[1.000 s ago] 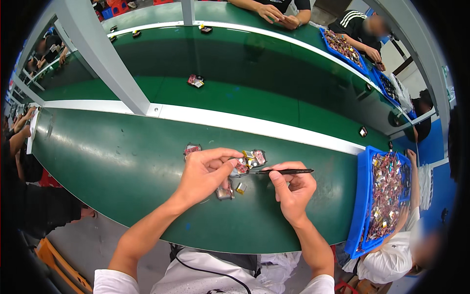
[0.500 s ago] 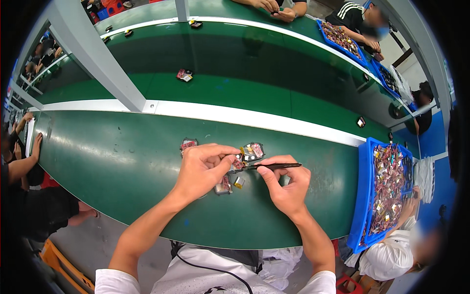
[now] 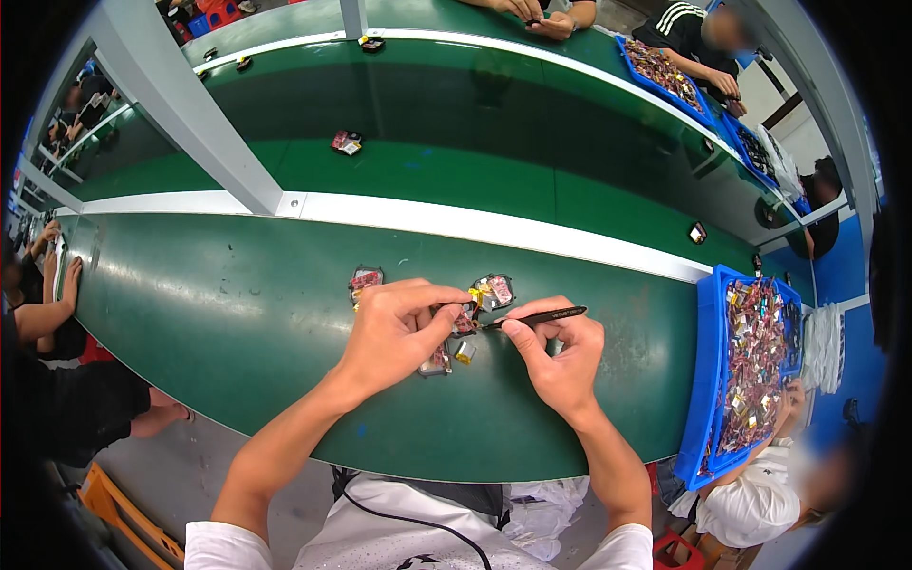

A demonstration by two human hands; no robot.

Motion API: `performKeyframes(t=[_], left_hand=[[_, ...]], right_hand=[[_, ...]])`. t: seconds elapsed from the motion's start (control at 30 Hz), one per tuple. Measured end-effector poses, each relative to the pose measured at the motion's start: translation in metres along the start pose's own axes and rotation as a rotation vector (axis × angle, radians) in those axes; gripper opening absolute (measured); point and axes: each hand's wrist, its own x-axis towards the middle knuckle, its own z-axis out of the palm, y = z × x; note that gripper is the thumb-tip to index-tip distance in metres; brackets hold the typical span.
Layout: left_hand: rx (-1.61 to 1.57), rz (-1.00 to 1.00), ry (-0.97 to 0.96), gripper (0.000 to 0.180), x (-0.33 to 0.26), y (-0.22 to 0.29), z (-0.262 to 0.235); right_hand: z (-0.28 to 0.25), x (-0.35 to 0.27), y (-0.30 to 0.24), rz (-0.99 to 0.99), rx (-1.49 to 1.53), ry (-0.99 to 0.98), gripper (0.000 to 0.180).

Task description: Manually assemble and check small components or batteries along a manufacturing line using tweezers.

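Note:
My left hand (image 3: 391,328) pinches a small unit with a reddish circuit board (image 3: 464,323), partly hidden by my fingers. In my right hand (image 3: 562,359) are black tweezers (image 3: 549,315), their tips at the board's right side. Around my hands lie several similar dark-cased units: one case (image 3: 366,278) beyond my left knuckles, another case (image 3: 495,290) with a yellow-taped part just beyond the held board, and a third case (image 3: 436,360) close to my left thumb. A small silver battery-like piece with yellow tape (image 3: 465,353) rests on the table between my hands.
A blue tray (image 3: 701,380) heaped with small reddish boards stands at the table's right end. Past the white rail (image 3: 418,217) runs a green conveyor surface carrying a few units, such as this one (image 3: 348,142). A grey post (image 3: 190,114) rises at left. Other people work around the tables.
The tweezers have turned in my right hand, their rear end tilting up, with the tips still by the board. Units on the surface beyond the rail have shifted slightly left.

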Motion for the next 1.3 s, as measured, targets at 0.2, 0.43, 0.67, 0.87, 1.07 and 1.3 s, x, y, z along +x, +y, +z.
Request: performKeyframes(t=[0.2, 0.43, 0.67, 0.87, 1.07, 1.3], left_hand=[[-0.313, -0.165, -0.064, 0.024, -0.001, 0.001, 0.002], [-0.485, -0.188, -0.228, 0.031, 0.003, 0.002, -0.005], [-0.581, -0.213, -0.287, 0.032, 0.004, 0.002, -0.006], [-0.616, -0.226, -0.294, 0.033, 0.004, 0.002, -0.005], [-0.624, -0.235, -0.301, 0.033, 0.003, 0.002, -0.005], [-0.614, -0.213, -0.287, 0.031, 0.002, 0.002, -0.004]], right_hand=[[-0.004, 0.0, -0.001, 0.143, 0.227, -0.034, 0.01], [-0.006, -0.001, -0.007, 0.242, 0.532, -0.059, 0.012], [-0.004, -0.008, -0.001, 0.054, 0.36, -0.01, 0.012], [0.002, -0.009, -0.003, -0.057, 0.258, 0.04, 0.012], [0.003, -0.009, -0.002, -0.12, 0.162, 0.03, 0.011], [0.003, -0.008, -0.001, -0.153, 0.163, 0.031, 0.011]])
